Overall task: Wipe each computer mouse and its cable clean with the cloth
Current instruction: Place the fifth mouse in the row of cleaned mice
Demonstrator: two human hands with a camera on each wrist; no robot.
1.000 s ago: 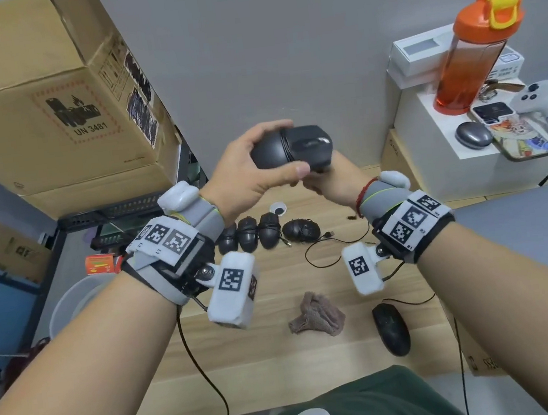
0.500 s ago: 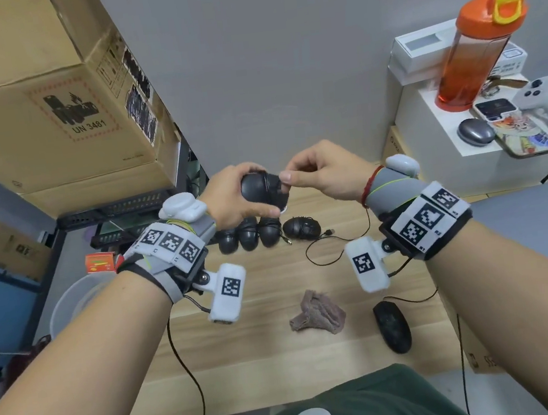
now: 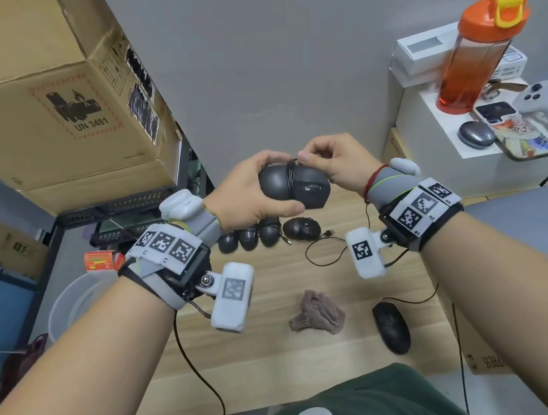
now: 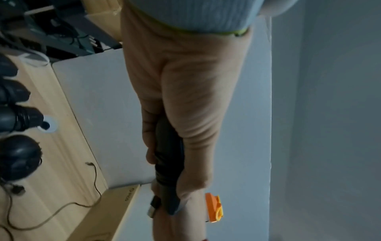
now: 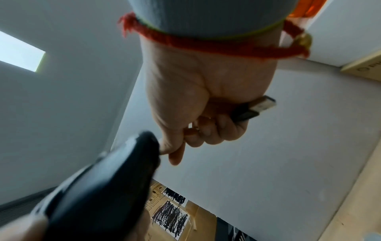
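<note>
You sit at a light wooden desk [image 3: 277, 355] pushed against a plain grey wall [image 3: 281, 51]. On your left a big cardboard box [image 3: 45, 97] rests on a dark rack [image 3: 121, 209], with a white bin [image 3: 71, 308] on the floor below it. To your right stands a white cabinet [image 3: 439, 159] with an orange bottle [image 3: 474, 55] on top. The bright rectangle [image 5: 20, 52] in your right wrist view may be a ceiling light, though it is too blurred to tell.

Dark grey mouse [image 3: 292, 187] sitting in left grip [image 3: 246, 193], cable [image 3: 291, 174] wrapping its middle; crumpled brown cloth [image 3: 316, 312] lying below, black mouse [image 3: 391, 327] lying right of it.
</note>
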